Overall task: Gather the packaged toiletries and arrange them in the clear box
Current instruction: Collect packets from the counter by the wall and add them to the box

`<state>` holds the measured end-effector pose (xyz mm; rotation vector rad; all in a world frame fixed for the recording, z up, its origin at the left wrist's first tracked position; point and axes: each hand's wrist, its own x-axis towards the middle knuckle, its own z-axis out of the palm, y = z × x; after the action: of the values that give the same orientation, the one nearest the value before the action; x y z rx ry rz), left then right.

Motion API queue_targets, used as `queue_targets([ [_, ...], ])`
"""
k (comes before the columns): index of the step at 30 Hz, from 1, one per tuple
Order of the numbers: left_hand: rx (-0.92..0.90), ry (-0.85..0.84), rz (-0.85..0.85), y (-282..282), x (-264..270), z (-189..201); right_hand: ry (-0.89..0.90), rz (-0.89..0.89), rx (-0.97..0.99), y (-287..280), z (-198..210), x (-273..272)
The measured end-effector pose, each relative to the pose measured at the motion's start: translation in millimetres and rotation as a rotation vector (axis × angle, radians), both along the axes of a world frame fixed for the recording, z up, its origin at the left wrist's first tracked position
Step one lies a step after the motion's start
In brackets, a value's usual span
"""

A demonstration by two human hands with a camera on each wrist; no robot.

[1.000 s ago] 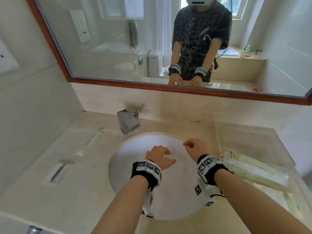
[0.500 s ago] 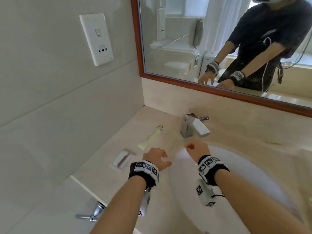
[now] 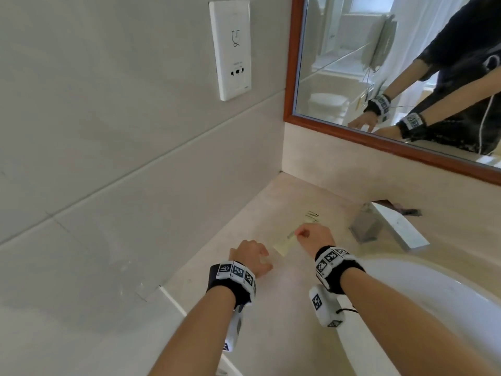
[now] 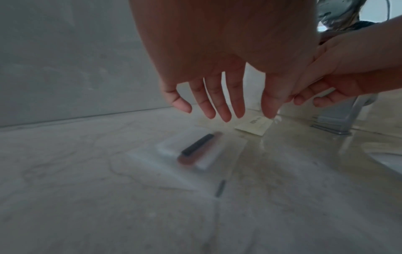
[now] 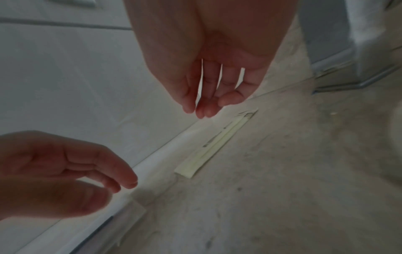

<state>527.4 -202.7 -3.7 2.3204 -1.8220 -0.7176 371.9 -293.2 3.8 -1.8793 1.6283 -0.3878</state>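
Observation:
A long pale yellow packet (image 3: 286, 242) lies on the counter near the left wall, seen lengthwise in the right wrist view (image 5: 212, 147). My right hand (image 3: 314, 236) hovers just above its far half, fingers relaxed and empty (image 5: 204, 108). A small clear packet (image 4: 195, 151) holding a white, black and red-brown item lies nearer to me. My left hand (image 3: 250, 256) hangs over it with fingers spread and straight (image 4: 217, 111), touching nothing; it hides this packet in the head view. The clear box is out of view.
A chrome faucet (image 3: 387, 226) stands right of the hands, with the white sink basin (image 3: 439, 294) below it. The tiled wall with a white socket plate (image 3: 230, 47) bounds the beige counter (image 3: 284, 308) on the left. A wood-framed mirror (image 3: 379, 63) hangs behind.
The view has swung left, away from the sink and the clear box, to the counter's left corner. Both hands moved left and forward, now over the two packets.

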Motion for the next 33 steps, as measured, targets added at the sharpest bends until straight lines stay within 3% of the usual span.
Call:
queue_targets([
  [6, 0.013, -0.053, 0.066, 1, 25, -18, 0.164, -0.019, 0.094, -12, -11, 32],
  [12, 0.060, 0.001, 0.046, -4, 30, -26, 0.208, -0.055, 0.245, -21, -21, 42],
  [19, 0.051, 0.078, 0.025, -5, 31, -30, 0.272, -0.146, 0.229, -14, -28, 47],
  [27, 0.089, 0.062, 0.036, -9, 28, -24, 0.156, -0.219, 0.248, -19, -22, 52],
  [33, 0.134, 0.088, 0.089, -13, 27, -20, 0.276, -0.206, 0.179, -11, -24, 64],
])
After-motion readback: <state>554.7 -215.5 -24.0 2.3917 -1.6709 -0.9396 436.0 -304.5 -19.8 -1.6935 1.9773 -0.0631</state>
